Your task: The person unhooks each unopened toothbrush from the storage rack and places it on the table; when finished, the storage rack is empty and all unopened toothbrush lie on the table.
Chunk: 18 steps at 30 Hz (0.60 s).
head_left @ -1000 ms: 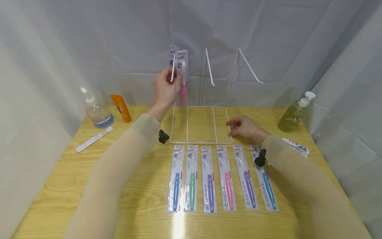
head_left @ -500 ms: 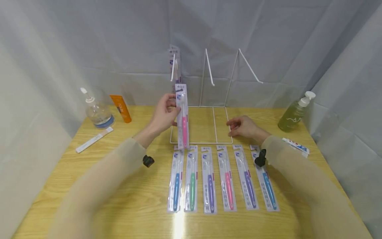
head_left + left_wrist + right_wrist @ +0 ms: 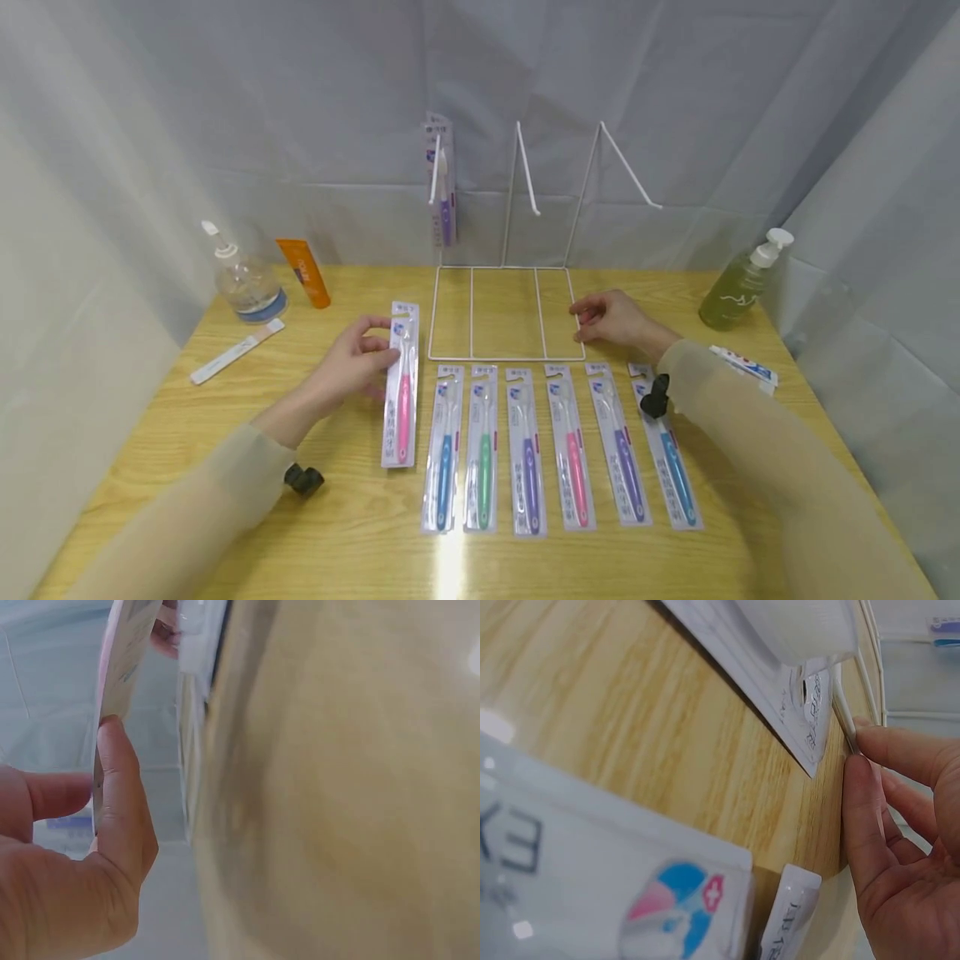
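Six packaged toothbrushes (image 3: 555, 450) laid in a row on the wooden surface (image 3: 225, 433), just in front of the white wire rack (image 3: 504, 313). Seventh pack, the pink toothbrush pack (image 3: 401, 385), at the left end of that row, set a little further back than the rest, lower end on the surface. Left hand (image 3: 348, 367) pinching its upper part between thumb and fingers; from the left wrist view, thumb (image 3: 120, 802) pressed against the card's edge. Right hand (image 3: 611, 317) resting on the surface at the rack's right front corner, fingers loosely bent, fingertips (image 3: 859, 750) touching the wire, nothing held. One purple toothbrush pack (image 3: 441, 179) hanging on the rack's left hook. Clear pump bottle (image 3: 243, 279), orange tube (image 3: 303, 271) and a white strip (image 3: 236, 350) at far left; green pump bottle (image 3: 738, 287) at far right.
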Tool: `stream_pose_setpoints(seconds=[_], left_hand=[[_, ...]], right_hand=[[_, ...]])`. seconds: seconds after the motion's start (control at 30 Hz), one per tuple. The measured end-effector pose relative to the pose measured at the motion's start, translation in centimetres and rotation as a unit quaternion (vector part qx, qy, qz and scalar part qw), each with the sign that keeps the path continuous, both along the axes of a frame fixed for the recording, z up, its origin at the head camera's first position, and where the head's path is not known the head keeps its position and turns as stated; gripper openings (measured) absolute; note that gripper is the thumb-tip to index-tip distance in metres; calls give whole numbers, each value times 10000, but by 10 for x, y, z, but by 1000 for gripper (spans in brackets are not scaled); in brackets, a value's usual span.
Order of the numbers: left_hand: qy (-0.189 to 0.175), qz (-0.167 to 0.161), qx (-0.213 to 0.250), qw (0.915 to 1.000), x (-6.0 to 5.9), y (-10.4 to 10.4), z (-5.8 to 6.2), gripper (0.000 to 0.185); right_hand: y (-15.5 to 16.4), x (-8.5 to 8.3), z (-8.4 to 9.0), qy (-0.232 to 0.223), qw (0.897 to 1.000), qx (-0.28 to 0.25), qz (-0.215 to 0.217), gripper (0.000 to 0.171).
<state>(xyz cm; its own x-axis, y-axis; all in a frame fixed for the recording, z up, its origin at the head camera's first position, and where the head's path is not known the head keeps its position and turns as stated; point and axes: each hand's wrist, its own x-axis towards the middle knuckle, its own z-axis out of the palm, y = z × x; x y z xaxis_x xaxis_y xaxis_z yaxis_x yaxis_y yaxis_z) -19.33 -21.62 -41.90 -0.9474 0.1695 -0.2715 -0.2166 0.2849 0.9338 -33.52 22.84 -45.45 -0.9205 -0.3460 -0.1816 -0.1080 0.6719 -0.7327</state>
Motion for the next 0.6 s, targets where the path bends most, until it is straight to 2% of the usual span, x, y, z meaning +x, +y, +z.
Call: stream_pose_setpoints(seconds=[0.13,0.4,0.6], left_hand=[[-216,-27,-16,9998,14,-13,-10,60],[-704,-574,-1,9959,38,-15,-25,59],[-646,-625,-31,9959,42,-8,-28,59]], right_hand=[[-1,-1,-1,-1,10000,18,5,56],[-2,0,-1,-38,10000,-47,29,57],[-2,1,0,-81,9999,-68,2,57]])
